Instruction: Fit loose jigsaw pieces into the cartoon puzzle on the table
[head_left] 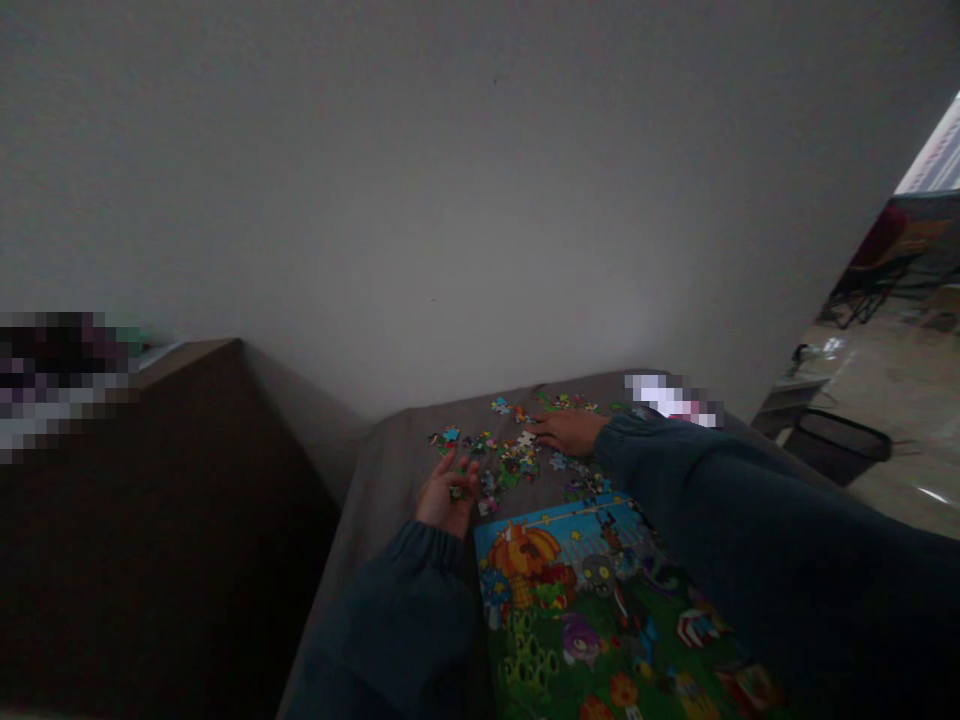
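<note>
Loose jigsaw puzzle pieces (517, 462) lie scattered across a grey cloth-covered surface. My right hand (571, 432) reaches over from the right, palm down, with its fingers stretched out and touching the pieces at the far side of the pile. At the pile's left edge is my left hand (445, 500), palm turned partly up, fingers apart and loosely bent. A small piece seems to lie near those fingertips, but I cannot make out contact. Closer to me lies a colourful cartoon puzzle picture (592, 610) with a pumpkin and a grey zombie; my right sleeve covers part of its right side.
Behind the grey-covered table (390, 470) rises a plain wall (480, 220). A dark brown cabinet (165, 530) stands at the left. A blurred white item (656, 392) rests at the table's back right. Beyond it, a dark-framed chair (840, 440) stands on a shiny floor.
</note>
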